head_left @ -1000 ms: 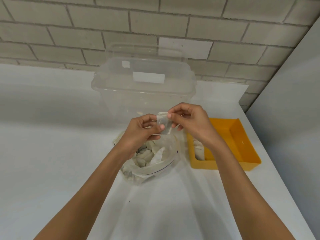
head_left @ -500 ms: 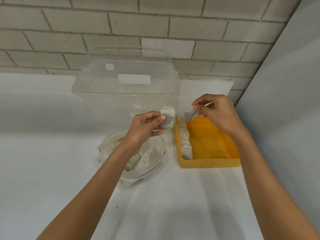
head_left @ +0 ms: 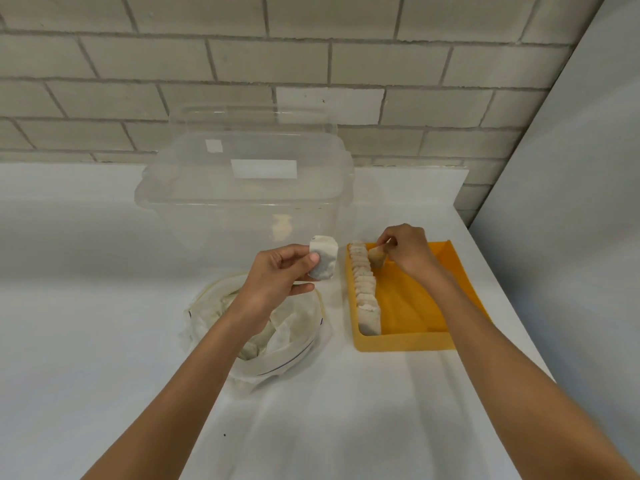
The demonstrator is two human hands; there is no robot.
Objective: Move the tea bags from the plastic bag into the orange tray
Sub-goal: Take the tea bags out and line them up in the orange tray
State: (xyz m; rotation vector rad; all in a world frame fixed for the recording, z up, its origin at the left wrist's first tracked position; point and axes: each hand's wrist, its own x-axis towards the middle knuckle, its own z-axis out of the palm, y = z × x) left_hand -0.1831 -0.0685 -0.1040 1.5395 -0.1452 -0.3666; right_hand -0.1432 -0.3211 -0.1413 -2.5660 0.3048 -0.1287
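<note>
Pinching one tea bag (head_left: pixel 323 258) between thumb and fingers of the left hand (head_left: pixel 277 275), raised just above the open plastic bag (head_left: pixel 298 344) at near left, with more tea bags heaped inside. Gripping a second tea bag (head_left: pixel 376 257) by its top in the right hand (head_left: pixel 408 251), low over the far-left corner of the orange tray (head_left: pixel 408 341) and just beside the row of tea bags (head_left: pixel 363 282) lined along the left wall. Behind both, a clear plastic tub (head_left: pixel 242 209) on the white counter (head_left: pixel 104 341).

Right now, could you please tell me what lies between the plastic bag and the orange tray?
Only a bare strip of white table, as the head view shows.
</note>
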